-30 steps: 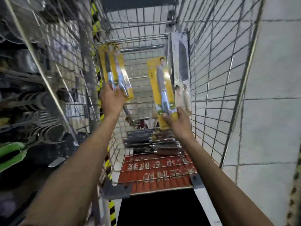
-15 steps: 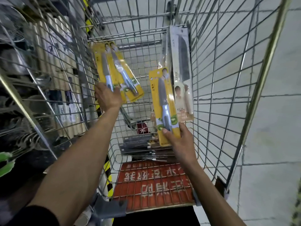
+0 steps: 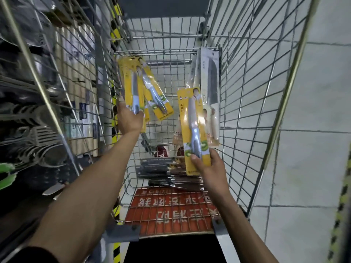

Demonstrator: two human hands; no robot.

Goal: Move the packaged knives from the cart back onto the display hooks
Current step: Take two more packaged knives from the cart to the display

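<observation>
Since one second ago, the two yellow knife packs (image 3: 133,86) in the left hand (image 3: 130,121) have fanned apart, and the single yellow pack (image 3: 193,126) in the right hand (image 3: 210,168) now overlaps the pale packaged knife (image 3: 210,78) leaning on the cart's right side. Both hands hold their packs upright inside the wire cart (image 3: 256,92), above its floor. The left pair lies close to the left wire wall; whether it touches cannot be told. Open space separates the two hands. The left hand pinches the lower ends of its pair, its fingers hidden behind the cards. The right thumb presses on the front of its pack at the handle, and the other fingers curl behind, out of sight. Dark-handled knives (image 3: 171,179) lie on the cart floor, partly covered by the right hand. A red panel (image 3: 171,211) lies nearest the camera. The shelving (image 3: 32,141) at left is blurred behind the wire.
</observation>
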